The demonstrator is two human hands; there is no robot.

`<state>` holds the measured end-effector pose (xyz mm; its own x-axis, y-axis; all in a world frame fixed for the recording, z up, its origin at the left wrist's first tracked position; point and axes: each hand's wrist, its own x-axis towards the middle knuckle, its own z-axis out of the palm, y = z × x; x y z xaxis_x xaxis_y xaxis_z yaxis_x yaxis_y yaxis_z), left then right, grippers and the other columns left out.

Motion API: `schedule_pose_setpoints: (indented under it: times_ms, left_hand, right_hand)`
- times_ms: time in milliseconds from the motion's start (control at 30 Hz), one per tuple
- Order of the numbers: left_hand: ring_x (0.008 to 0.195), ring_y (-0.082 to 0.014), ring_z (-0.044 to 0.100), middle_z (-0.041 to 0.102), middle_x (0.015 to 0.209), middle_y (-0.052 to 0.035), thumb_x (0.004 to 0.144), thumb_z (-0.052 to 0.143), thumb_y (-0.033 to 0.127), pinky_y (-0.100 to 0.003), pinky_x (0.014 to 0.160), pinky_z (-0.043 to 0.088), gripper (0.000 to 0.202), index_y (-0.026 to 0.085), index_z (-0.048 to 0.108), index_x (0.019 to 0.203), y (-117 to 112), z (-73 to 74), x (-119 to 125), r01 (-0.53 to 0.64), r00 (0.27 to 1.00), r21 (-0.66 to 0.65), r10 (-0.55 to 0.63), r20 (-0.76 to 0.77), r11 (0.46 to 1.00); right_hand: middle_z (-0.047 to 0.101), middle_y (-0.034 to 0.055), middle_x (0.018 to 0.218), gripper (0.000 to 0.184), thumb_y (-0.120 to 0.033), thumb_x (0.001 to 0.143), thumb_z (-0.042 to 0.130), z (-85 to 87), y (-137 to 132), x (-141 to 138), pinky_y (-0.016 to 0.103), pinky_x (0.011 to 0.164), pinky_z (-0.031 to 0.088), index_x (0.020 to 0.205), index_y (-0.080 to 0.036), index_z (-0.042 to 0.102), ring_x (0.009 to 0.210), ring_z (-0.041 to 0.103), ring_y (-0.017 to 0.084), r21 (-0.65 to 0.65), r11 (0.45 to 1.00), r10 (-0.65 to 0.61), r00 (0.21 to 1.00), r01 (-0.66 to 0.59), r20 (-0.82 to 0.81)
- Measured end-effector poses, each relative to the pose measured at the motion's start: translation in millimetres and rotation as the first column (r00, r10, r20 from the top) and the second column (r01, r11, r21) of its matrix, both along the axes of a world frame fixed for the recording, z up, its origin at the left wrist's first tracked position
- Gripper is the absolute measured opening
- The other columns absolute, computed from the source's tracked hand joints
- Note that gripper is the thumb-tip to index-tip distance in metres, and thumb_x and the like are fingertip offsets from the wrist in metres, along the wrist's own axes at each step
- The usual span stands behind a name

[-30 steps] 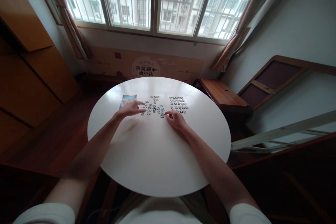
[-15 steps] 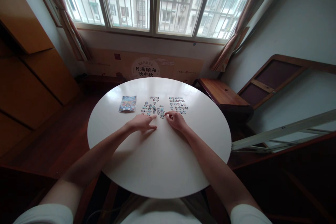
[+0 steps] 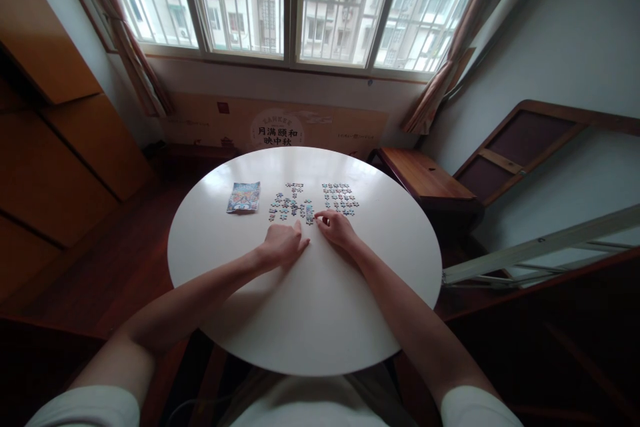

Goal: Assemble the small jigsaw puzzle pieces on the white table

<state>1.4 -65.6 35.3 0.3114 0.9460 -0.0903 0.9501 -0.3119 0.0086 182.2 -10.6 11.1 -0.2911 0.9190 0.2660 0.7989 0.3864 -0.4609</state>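
Observation:
On the white round table (image 3: 310,320) lie many small jigsaw puzzle pieces. A loose cluster (image 3: 287,203) of them spreads in front of my left hand (image 3: 283,243), whose index finger and thumb are apart with nothing seen between them. The index fingertip is close to the lower pieces. My right hand (image 3: 337,227) has its thumb and index finger brought together at the right side of a short upright strip of puzzle pieces (image 3: 309,215). The piece at those fingertips is mostly hidden.
Rows of puzzle pieces (image 3: 338,195) lie to the right. A colourful printed sheet or packet (image 3: 244,198) lies on the left. Beyond the table's right edge stands a wooden bench (image 3: 425,173), and a folded wooden frame (image 3: 515,147) leans against the wall.
My left hand has shifted a little to the right and towards me, uncovering lower pieces of the cluster. My right hand stays almost in place at the strip.

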Motion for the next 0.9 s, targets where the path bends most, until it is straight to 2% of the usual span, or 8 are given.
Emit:
schedule_pose_setpoints:
  times_ms: [233,567,900]
  left_hand:
    - [0.092,-0.0336,0.066,0.071,0.097,-0.0212,0.094,0.033,0.051,-0.036,0.073,0.044,0.065,0.007,0.041,0.142,-0.6,4.1,-0.8,0.005,1.000,-0.008,-0.005,-0.001,1.000]
    - [0.091,-0.0342,0.067,0.071,0.094,-0.0207,0.094,0.034,0.052,-0.037,0.074,0.045,0.065,0.008,0.041,0.141,3.4,-0.6,-3.9,0.026,1.000,0.007,-0.026,0.010,1.000]
    - [0.094,-0.0333,0.066,0.071,0.097,-0.0189,0.093,0.033,0.054,-0.037,0.074,0.047,0.066,0.009,0.041,0.141,3.1,4.7,-4.6,0.038,0.999,-0.002,-0.038,-0.029,0.999]
  right_hand:
    - [0.067,0.0028,0.082,0.023,-0.025,0.087,0.056,-3.5,2.2,0.9,0.024,0.073,0.043,0.102,-0.021,0.073,0.069,0.058,0.013,0.005,1.000,0.008,1.000,-0.008,-0.006]
    - [0.067,0.0028,0.082,0.024,-0.026,0.087,0.055,-1.9,1.1,0.5,0.024,0.071,0.043,0.102,-0.021,0.073,0.068,0.058,0.013,0.005,1.000,0.005,1.000,-0.005,-0.003]
    - [0.066,0.0020,0.080,0.023,-0.025,0.087,0.056,-4.8,2.4,0.6,0.024,0.071,0.043,0.101,-0.021,0.073,0.067,0.057,0.013,0.005,1.000,0.004,1.000,-0.004,-0.011]
